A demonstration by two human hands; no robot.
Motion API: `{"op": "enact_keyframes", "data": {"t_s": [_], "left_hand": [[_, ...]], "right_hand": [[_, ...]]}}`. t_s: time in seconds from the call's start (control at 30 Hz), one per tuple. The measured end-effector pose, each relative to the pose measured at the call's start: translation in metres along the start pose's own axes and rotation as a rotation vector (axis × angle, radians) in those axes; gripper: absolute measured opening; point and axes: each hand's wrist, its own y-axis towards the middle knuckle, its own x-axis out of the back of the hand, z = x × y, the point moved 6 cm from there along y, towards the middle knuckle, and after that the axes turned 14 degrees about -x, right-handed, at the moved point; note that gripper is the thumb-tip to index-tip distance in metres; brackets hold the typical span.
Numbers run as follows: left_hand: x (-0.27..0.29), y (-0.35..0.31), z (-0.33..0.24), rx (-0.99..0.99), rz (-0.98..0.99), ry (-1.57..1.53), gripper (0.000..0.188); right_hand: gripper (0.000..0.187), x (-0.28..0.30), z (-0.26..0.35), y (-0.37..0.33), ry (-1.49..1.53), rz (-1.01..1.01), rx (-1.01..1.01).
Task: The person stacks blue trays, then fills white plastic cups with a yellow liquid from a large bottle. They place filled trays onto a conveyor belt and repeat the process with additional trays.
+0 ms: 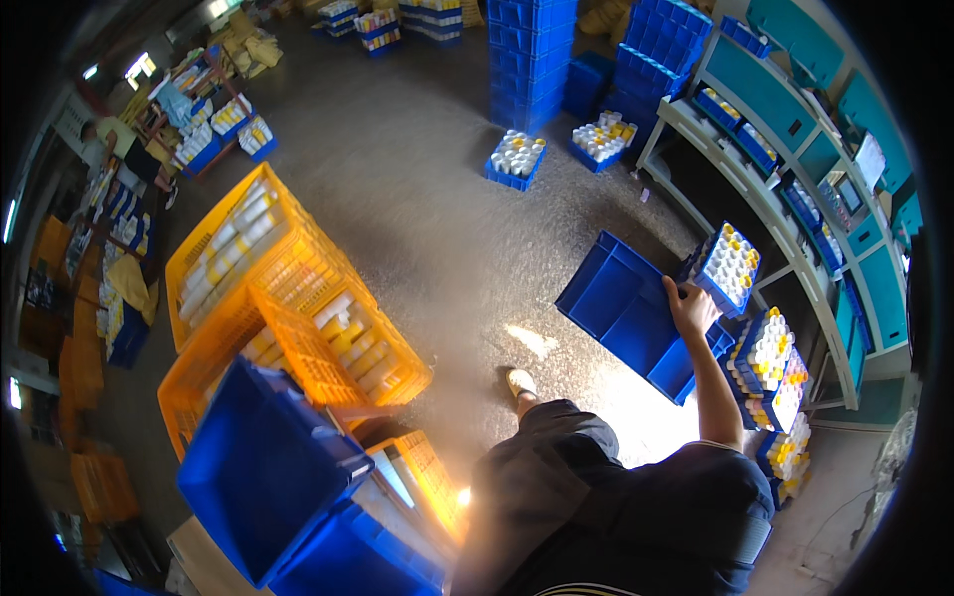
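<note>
Beside the tray [614,296] the right hand [693,308] grips, bottles [730,256] fill a blue crate [737,306].

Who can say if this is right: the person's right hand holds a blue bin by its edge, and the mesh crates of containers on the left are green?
No: the head view shows the mesh crates are orange, not green. The right hand does hold the blue bin by its edge.

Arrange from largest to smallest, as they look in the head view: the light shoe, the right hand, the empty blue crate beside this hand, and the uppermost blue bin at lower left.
1. Blue bin
2. Empty blue crate
3. Right hand
4. Light shoe
Camera nearness may enlarge the bin.
</note>
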Motion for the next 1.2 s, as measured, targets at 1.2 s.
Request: {"op": "enact_keyframes", "data": {"t_s": [1.2], "left_hand": [[-0.85, 0.116, -0.901, 0.164, 0.856, -1.358, 0.068]], "right_hand": [[0.032, -0.061, 0.714, 0.659, 0.385, -1.005, 0.563]]}}
